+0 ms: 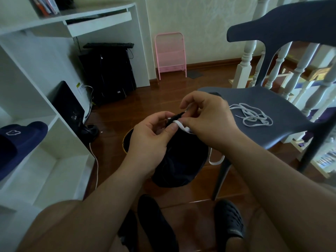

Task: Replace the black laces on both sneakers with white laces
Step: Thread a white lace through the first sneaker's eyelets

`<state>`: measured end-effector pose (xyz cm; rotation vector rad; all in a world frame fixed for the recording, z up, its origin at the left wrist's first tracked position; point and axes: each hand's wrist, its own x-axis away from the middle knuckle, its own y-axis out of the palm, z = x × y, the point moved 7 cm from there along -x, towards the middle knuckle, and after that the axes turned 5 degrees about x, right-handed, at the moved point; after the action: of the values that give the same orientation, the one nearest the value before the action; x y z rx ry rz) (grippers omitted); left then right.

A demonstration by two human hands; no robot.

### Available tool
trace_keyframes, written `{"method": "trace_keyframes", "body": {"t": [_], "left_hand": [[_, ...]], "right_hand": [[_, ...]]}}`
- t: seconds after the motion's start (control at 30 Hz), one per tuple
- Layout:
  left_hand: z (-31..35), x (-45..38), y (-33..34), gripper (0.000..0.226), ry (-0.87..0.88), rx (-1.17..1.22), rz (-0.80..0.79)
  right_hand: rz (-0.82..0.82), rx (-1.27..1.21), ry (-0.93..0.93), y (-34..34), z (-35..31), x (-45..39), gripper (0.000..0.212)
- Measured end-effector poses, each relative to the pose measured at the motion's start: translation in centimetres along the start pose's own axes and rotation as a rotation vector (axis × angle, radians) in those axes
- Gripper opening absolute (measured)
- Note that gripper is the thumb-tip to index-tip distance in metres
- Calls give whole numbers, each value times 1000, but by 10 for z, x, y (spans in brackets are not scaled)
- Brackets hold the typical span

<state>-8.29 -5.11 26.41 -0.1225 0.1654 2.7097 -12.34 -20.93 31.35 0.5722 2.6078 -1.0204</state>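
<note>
The black sneaker (pixel 180 160) is held up over the wood floor (pixel 163 91) at the centre of view, between both hands. The left hand (pixel 151 140) grips its upper, thumb pressing the white lace (pixel 181 126). At 2 o'clock from it, the right hand (pixel 207 119) pinches the same lace, a loop hanging below. A spare white lace (pixel 251 115) lies on the grey chair (pixel 283 113) at 3 o'clock.

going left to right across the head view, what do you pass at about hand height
dark blue slipper on the white shelf → left hand → right hand → loose white lace on the grey plastic chair
</note>
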Motion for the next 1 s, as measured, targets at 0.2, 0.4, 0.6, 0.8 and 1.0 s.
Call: {"method": "trace_keyframes", "body": {"t": [0.2,0.4,0.6,0.8,1.0], "left_hand": [[7,0,-11,21,103,-180,102],[11,3,-21,20,151,-165,186],[14,6,-18,21,185,-176,210],[22,10,-14,18,338,-378,222],[27,13,-13,31,378,-368,211]], "right_hand": [[-66,-183,64,6,1,2,33],[-97,-263,106,15,0,2,37],[2,-249,187,16,0,7,34],[47,-272,329,24,10,9,34],[-21,-597,379,30,4,14,29]]}}
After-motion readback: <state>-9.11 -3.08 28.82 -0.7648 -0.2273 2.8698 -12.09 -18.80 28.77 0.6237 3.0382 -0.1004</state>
